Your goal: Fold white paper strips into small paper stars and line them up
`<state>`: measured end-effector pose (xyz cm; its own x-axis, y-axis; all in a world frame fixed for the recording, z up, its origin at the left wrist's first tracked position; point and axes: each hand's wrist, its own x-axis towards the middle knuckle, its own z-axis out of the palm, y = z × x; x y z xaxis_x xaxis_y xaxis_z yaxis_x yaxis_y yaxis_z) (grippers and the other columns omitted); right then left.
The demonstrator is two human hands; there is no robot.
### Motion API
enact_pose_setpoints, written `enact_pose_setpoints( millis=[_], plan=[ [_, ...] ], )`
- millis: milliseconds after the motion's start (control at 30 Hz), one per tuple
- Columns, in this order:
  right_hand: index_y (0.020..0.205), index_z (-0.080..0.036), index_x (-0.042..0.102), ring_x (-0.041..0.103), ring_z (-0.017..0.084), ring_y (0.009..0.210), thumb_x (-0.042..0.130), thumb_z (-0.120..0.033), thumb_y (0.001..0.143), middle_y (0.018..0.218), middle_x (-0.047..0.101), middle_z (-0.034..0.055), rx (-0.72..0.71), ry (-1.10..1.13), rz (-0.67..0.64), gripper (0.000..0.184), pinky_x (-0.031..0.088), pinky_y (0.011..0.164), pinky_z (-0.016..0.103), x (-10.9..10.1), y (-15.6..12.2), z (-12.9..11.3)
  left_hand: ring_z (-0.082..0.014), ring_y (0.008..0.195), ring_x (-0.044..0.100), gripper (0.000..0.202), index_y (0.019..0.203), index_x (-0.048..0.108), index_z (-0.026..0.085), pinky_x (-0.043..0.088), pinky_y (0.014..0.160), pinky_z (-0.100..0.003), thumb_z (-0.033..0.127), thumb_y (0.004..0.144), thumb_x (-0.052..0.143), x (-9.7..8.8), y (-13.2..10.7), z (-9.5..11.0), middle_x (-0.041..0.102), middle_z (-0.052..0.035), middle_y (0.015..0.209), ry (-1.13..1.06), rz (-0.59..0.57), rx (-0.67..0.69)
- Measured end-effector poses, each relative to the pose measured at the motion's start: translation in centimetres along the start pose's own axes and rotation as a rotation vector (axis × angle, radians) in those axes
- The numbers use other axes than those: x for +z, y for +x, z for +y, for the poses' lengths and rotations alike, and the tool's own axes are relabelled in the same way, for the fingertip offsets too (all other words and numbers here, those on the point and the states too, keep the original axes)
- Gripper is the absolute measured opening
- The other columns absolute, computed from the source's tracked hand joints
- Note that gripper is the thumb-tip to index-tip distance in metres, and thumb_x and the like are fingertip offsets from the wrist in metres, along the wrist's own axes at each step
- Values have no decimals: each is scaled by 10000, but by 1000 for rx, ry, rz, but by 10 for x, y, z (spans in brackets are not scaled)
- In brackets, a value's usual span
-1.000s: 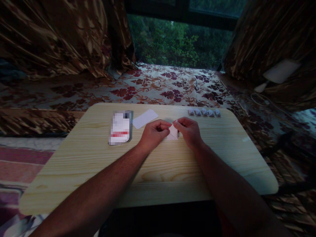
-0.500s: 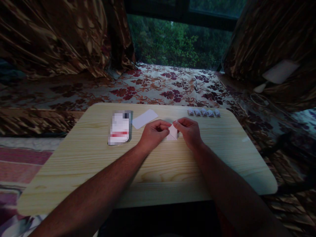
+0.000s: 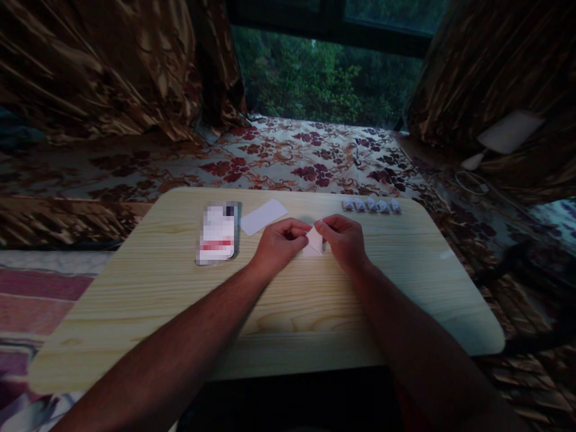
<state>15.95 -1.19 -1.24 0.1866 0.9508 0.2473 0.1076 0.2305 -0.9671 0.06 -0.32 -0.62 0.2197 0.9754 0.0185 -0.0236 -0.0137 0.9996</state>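
Observation:
A small white folded paper point(image 3: 314, 243), triangular in outline, sits between my two hands on a light wooden table point(image 3: 279, 300). My left hand point(image 3: 279, 245) pinches its left side with curled fingers. My right hand point(image 3: 344, 240) pinches its right side, thumb and forefinger meeting at the top corner. A flat white paper slip point(image 3: 263, 216) lies just beyond my left hand. A row of several small folded paper pieces point(image 3: 371, 205) lines the table's far edge to the right.
A blurred white and red packet point(image 3: 218, 233) lies on the table left of my hands. Floral bedding point(image 3: 306, 159) spreads behind the table under a window with patterned curtains. A white charger and cable point(image 3: 477, 165) rest at the far right.

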Motion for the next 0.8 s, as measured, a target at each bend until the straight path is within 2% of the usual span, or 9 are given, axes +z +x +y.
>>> enact_pose_setpoints(
  millis=[100,200,300,500,800],
  plan=[
    [703,-184,698,516,116,539,718,-361,757,597,616,-15,1,5,-10,186,388,513,246,0,-1,-1,-89,536,553,236,872,728,146,375,498,-201,172,638,715,0,0,2,692,-1,679,7,15,0],
    [744,-181,707,525,119,553,719,-354,748,622,627,-13,36,20,-91,174,391,519,246,0,-1,-1,-99,565,578,229,865,730,143,403,529,-207,177,639,723,-1,0,3,701,-5,690,0,33,12],
    [688,-179,678,500,110,529,717,-341,739,593,604,-25,60,-25,-154,174,371,507,241,-1,0,2,-108,589,598,230,867,729,146,428,557,-215,175,639,727,-2,0,3,710,-7,703,-18,46,22],
    [629,-180,622,436,98,490,699,-326,752,541,541,-41,29,-88,-141,206,311,473,239,-2,0,6,-108,599,606,219,865,729,145,437,572,-216,166,647,727,-2,1,1,712,-9,708,-14,42,19],
    [583,-187,564,388,91,487,688,-327,750,518,479,-53,7,-106,-110,250,284,470,240,0,-1,2,-97,598,587,213,887,726,157,423,570,-211,183,676,732,-3,0,-1,691,0,703,-6,19,43]
  ],
)
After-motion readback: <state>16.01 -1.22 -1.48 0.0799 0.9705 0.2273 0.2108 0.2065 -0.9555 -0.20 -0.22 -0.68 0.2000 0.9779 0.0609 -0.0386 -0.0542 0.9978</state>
